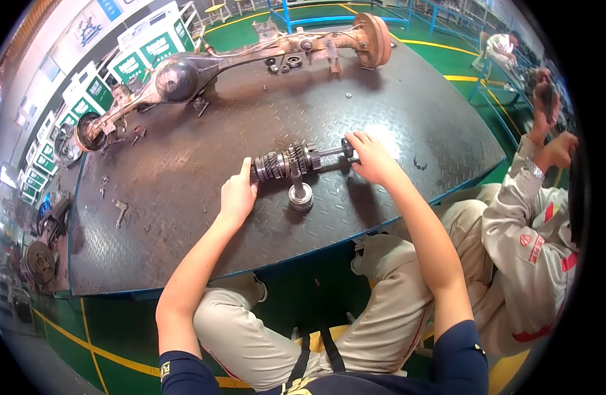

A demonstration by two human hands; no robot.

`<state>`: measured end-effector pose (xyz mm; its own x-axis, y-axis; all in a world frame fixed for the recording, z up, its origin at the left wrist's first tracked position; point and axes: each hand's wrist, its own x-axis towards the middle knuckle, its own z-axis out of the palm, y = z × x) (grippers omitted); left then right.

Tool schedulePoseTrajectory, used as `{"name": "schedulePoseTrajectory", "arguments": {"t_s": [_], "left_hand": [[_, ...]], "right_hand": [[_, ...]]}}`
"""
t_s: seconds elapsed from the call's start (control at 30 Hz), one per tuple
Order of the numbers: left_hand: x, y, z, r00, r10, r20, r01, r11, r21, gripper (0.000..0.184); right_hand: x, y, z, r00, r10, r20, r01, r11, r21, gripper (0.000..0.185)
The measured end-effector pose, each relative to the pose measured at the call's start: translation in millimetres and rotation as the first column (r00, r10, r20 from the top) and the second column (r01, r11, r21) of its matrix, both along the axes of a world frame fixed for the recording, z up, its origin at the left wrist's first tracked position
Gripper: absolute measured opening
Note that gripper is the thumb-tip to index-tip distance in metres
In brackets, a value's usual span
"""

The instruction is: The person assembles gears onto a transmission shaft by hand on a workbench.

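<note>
A gear shaft point(286, 162) with several toothed gears lies crosswise on the dark metal table, its thin bare rod reaching to the right. My left hand point(238, 195) grips the shaft's left end, the index finger pointing up along it and the thumb partly hidden. At the other end, my right hand point(374, 158) has its fingers curled round the dark round piece point(347, 147) on the rod. Just below the gear stack, a separate short gear point(301, 196) with a stub shaft rests close to it.
A large axle housing point(178, 78) with a drum point(372, 41) spans the far side of the tabletop point(204, 151). Loose bearings point(293, 61) and small metal parts point(120, 212) lie around. To my right sits a person in a beige jacket point(530, 230), hands raised.
</note>
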<state>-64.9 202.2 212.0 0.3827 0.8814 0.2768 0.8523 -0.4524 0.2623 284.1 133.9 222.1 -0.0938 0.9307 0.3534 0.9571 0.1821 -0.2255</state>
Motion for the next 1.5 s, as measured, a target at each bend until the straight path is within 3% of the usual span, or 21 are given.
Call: {"name": "schedulePoseTrajectory", "arguments": {"t_s": [0.23, 0.57, 0.67, 0.9, 0.97, 1.17, 1.23, 1.4, 1.5], "left_hand": [[3, 2, 0, 0.999, 0.036, 0.016, -0.035, 0.998, -0.048, 0.066], [1, 7, -4, 0.999, 0.025, 0.032, -0.023, 0.999, -0.033, 0.066], [-1, 9, -4, 1.000, 0.021, 0.009, -0.021, 0.999, -0.026, 0.066], [-5, 10, 12, 1.000, -0.021, 0.007, 0.022, 0.994, -0.104, 0.068], [-6, 11, 18, 1.000, -0.023, 0.015, 0.025, 0.992, -0.128, 0.068], [-5, 16, 42, 0.998, -0.065, -0.017, 0.059, 0.974, -0.219, 0.070], [2, 12, 49, 0.998, -0.057, -0.033, 0.060, 0.994, 0.089, 0.074], [32, 9, 68, 0.974, -0.216, -0.070, 0.222, 0.970, 0.095, 0.080], [48, 17, 48, 0.947, -0.301, -0.111, 0.315, 0.937, 0.150, 0.078]], "right_hand": [[-16, 8, -12, 0.998, -0.036, 0.060, 0.045, 0.987, -0.154, 0.074], [-50, 22, 2, 0.974, -0.033, 0.226, 0.060, 0.992, -0.114, 0.078], [-45, 35, 3, 0.982, -0.033, 0.185, 0.079, 0.967, -0.244, 0.075], [-42, 46, 22, 0.988, -0.038, 0.152, 0.081, 0.956, -0.283, 0.068], [-41, 52, 30, 0.990, -0.065, 0.122, 0.111, 0.902, -0.416, 0.061], [-48, 54, 31, 0.997, -0.026, 0.075, 0.053, 0.917, -0.395, 0.059], [-53, 52, 40, 0.995, -0.026, 0.096, 0.063, 0.912, -0.406, 0.061], [-62, 49, 53, 0.987, -0.065, 0.150, 0.124, 0.893, -0.432, 0.065], [-60, 50, 49, 0.990, -0.061, 0.127, 0.112, 0.886, -0.451, 0.065]]}}
